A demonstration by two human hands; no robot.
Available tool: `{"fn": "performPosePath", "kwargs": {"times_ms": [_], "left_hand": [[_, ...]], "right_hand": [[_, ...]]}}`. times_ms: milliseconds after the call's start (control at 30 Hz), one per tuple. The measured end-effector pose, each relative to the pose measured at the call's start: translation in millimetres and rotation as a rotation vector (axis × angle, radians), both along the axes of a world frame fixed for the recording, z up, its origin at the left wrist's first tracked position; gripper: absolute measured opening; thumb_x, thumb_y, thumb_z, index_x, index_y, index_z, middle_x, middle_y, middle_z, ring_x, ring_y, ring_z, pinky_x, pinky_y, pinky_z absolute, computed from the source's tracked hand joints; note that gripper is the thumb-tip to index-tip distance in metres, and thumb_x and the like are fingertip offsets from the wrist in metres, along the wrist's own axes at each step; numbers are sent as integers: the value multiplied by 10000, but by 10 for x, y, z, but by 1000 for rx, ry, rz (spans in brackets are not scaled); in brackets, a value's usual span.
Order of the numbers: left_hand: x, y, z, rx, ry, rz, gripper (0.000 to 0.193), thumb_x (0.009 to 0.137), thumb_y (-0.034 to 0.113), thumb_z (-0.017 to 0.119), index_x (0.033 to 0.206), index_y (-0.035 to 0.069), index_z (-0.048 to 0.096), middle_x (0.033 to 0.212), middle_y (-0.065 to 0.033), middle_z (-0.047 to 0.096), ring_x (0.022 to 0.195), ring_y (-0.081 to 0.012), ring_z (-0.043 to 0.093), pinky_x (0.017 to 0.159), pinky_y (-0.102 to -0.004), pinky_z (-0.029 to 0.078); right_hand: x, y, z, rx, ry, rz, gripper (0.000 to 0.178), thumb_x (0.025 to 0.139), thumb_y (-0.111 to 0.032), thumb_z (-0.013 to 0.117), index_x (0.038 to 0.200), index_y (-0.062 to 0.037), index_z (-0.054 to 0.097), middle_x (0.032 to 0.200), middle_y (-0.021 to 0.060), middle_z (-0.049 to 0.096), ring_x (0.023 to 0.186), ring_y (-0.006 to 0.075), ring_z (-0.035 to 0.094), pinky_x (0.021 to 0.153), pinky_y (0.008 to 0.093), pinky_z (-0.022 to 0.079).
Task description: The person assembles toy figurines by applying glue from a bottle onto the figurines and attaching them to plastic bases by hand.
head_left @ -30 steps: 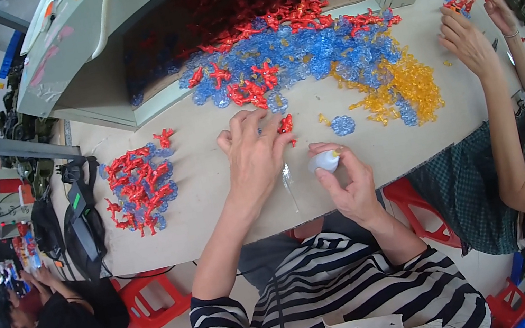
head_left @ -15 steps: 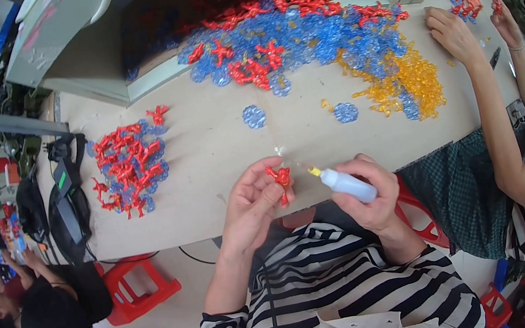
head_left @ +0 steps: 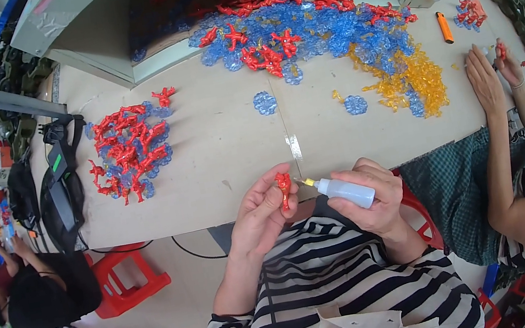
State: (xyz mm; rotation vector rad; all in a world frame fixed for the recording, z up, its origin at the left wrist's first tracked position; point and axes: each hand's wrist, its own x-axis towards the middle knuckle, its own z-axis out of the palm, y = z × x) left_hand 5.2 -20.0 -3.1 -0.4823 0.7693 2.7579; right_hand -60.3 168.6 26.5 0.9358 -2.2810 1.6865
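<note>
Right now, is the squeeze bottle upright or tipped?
Tipped: seen from above, the squeeze bottle shows its long side in the right hand, its yellow nozzle pointing toward the red figure in the left hand.

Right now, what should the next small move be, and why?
Probably ease the yellow tip of the bottle onto the red figure: the left hand holds the figure, and the right hand aims the bottle at it. Tip contact is unclear.

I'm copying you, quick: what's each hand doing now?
Left hand: closed, holding a shiny red plastic figurine.
Right hand: closed around a cylindrical, pale, yellow-tipped plastic bottle.
</note>
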Motion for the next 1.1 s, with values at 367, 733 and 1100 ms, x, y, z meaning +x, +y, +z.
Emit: {"fn": "performPosePath", "kwargs": {"times_ms": [367,733,1100], "left_hand": [[-22,-9,7,36,-8,-25,451,894,118,525,1305,-1,382,973,-104,569,772,-128,536,674,-220,448],[-13,0,2,37,19,-99,479,895,124,528,1329,14,357,982,-86,571,818,-110,539,721,-202,458],[25,-62,-134,79,288,-103,587,879,138,536,1396,106,261,971,-62,499,765,-139,439,670,-277,341]], "right_hand": [[-5,47,38,-7,-53,-11,316,613,-81,737,883,52,640,675,114,623,521,184,503,497,270,389],[-26,1,57,-37,-40,33,306,618,-67,756,883,37,645,612,88,579,501,172,484,469,263,377],[-130,-88,-22,-65,-326,-35,310,667,-15,697,967,6,624,843,91,609,761,182,571,676,268,442]]}}
